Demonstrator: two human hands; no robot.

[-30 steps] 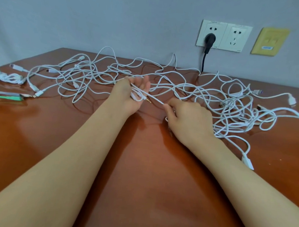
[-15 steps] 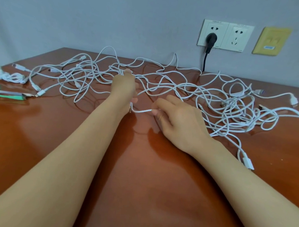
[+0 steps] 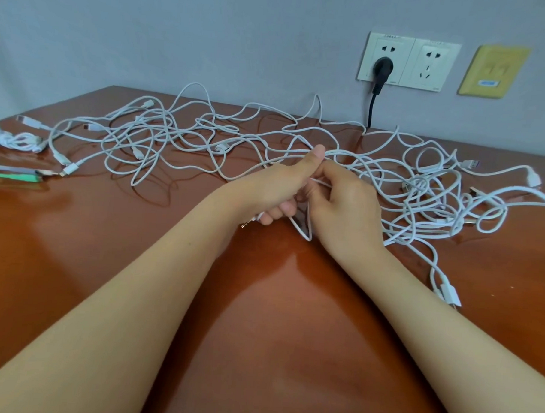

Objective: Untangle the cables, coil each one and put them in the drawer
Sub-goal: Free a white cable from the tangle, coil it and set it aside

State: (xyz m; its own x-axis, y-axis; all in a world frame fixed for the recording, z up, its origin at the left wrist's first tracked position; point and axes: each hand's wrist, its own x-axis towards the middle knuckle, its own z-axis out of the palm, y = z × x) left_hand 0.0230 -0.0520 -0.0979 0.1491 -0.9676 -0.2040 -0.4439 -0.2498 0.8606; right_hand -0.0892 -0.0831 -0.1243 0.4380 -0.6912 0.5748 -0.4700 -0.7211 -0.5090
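Note:
A wide tangle of white cables [image 3: 186, 140] spreads over the brown table [image 3: 107, 246], thickest at the right [image 3: 434, 194]. My left hand [image 3: 275, 187] grips one thin white cable, whose gold jack plug [image 3: 247, 224] sticks out below the fist. My right hand [image 3: 343, 203] pinches the same cable right beside the left; a short loop of it [image 3: 304, 231] hangs between the two hands down to the table. No drawer is in view.
A small coiled white cable [image 3: 15, 139] and a green cable [image 3: 10, 174] lie at the far left edge. A black plug [image 3: 383, 67] sits in the wall socket, its cord dropping behind the table. A white connector [image 3: 448, 292] lies near my right forearm.
Both hands have come together at the middle of the table. The stretch of cable between them has shortened into a hanging loop. The left hand has turned thumb up and closed on the cable.

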